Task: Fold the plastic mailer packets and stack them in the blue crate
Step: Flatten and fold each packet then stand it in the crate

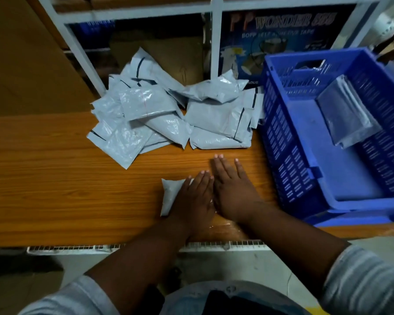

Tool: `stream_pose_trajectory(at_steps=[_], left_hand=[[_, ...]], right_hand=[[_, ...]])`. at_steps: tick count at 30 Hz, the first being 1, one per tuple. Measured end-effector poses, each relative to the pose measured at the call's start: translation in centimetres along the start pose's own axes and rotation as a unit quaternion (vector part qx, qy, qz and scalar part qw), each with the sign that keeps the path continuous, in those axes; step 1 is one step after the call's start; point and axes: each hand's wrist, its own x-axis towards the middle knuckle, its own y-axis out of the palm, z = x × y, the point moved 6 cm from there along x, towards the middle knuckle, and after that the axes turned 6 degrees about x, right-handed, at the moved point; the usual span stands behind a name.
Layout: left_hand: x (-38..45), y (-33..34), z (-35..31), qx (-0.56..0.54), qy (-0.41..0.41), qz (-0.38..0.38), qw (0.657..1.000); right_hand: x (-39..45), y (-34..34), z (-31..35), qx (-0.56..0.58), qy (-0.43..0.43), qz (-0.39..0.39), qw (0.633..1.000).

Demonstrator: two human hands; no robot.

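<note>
A white mailer packet [170, 196] lies on the wooden table near its front edge. My left hand [195, 196] presses flat on its right part, fingers together. Beside it, my right hand [233, 189] lies flat, palm down, over the rest of the packet and the table; most of the packet is hidden under both hands. A heap of several grey-white mailer packets [168, 114] sits at the table's back. The blue crate [289, 144] stands at the right with folded packets [346, 114] leaning against its far right wall.
The wooden table [55, 178] stretches bare to the left. Behind the heap stands a white shelf frame [216, 42] holding a dark tape carton [282, 37] and brown cardboard. A brown cardboard panel [21, 53] rises at the far left.
</note>
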Motion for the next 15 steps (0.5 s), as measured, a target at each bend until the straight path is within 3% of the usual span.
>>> stream_pose_trajectory(at_steps=[4, 9, 15], left_hand=[[0.0, -0.5, 1.0, -0.031, -0.006, 0.009, 0.999], [-0.3, -1.4, 0.3, 0.063, 0.003, 0.01, 0.998], [-0.7, 0.1, 1.1, 0.062, 0.012, -0.023, 0.998]], right_hand=[[0.2, 1.2, 0.9, 0.105, 0.035, -0.01, 0.994], [-0.5, 2.7, 0.5, 0.104, 0.064, -0.043, 0.992], [-0.5, 3.1, 0.5, 0.085, 0.062, -0.04, 0.994]])
